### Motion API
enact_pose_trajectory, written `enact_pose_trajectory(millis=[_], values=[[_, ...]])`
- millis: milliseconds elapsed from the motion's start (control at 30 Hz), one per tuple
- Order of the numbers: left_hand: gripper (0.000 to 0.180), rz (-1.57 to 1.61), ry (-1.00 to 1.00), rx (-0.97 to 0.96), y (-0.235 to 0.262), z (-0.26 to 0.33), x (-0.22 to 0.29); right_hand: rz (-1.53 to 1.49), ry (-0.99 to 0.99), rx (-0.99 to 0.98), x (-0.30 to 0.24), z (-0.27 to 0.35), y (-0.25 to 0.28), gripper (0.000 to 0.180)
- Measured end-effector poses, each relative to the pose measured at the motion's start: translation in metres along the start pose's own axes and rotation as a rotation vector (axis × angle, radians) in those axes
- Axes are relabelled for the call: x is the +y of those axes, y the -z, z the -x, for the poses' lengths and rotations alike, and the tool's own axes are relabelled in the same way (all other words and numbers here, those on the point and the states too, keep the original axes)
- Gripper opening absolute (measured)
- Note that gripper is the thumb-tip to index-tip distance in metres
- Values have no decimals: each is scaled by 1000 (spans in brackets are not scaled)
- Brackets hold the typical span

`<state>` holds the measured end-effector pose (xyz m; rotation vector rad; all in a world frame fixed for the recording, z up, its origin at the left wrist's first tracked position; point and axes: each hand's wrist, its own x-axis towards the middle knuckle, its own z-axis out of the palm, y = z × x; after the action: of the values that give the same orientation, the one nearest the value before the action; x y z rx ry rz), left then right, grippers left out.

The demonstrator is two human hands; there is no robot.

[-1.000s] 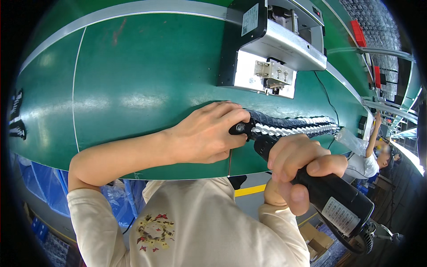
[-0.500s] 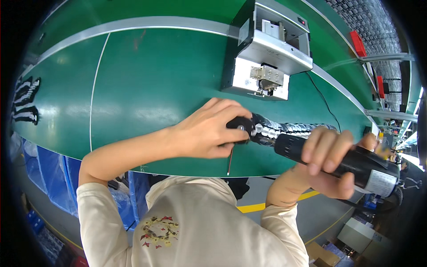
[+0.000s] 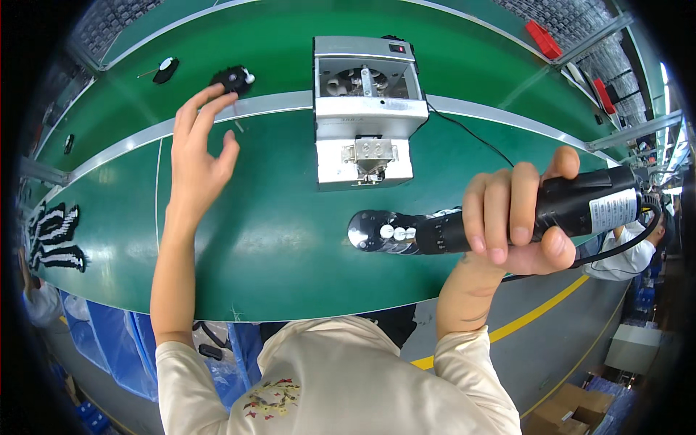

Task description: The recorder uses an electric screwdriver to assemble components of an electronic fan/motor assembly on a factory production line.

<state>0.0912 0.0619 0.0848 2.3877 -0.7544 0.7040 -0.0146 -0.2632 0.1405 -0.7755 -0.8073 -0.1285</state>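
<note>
My left hand (image 3: 197, 148) reaches out over the far metal rail, fingers spread, holding nothing that I can see. Its fingertips are by a round black part (image 3: 233, 78) with a white knob and a thin wire; whether they touch it I cannot tell. My right hand (image 3: 511, 217) is wrapped round a black electric screwdriver (image 3: 580, 199), held level, tip pointing left, cable running off its right end. Behind the screwdriver's front end, a row of black parts with white discs (image 3: 388, 232) lies on the green bench, partly hidden.
A grey screw feeder (image 3: 371, 109) stands on the bench ahead, its cable trailing right. Another black part (image 3: 167, 70) rests on the green strip beyond the rail (image 3: 275, 104). Black-and-white parts (image 3: 54, 235) lie far left. Blue bins (image 3: 109, 333) stand below the front edge.
My left hand has moved from the near bench to the far left, and the round black part now lies beyond the rail. The screwdriver has stayed in my right hand, slightly raised.
</note>
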Motion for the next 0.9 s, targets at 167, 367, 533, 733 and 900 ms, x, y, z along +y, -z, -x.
enact_pose_trajectory(millis=[167,367,533,733,900], values=[[44,876,53,-541,-4,5,89,-163,-71,-237,5,-6,6,52],[44,1125,37,-1173,-45,-4,147,-241,-130,-324,19,-9,-1,47],[30,1308,168,-1004,-56,9,164,-157,-167,-312,23,-6,-12,35],[24,1163,221,-893,-50,13,168,-105,-137,-279,26,-1,-10,37],[21,1130,263,-772,-51,15,172,-42,-149,-261,24,0,-8,38]])
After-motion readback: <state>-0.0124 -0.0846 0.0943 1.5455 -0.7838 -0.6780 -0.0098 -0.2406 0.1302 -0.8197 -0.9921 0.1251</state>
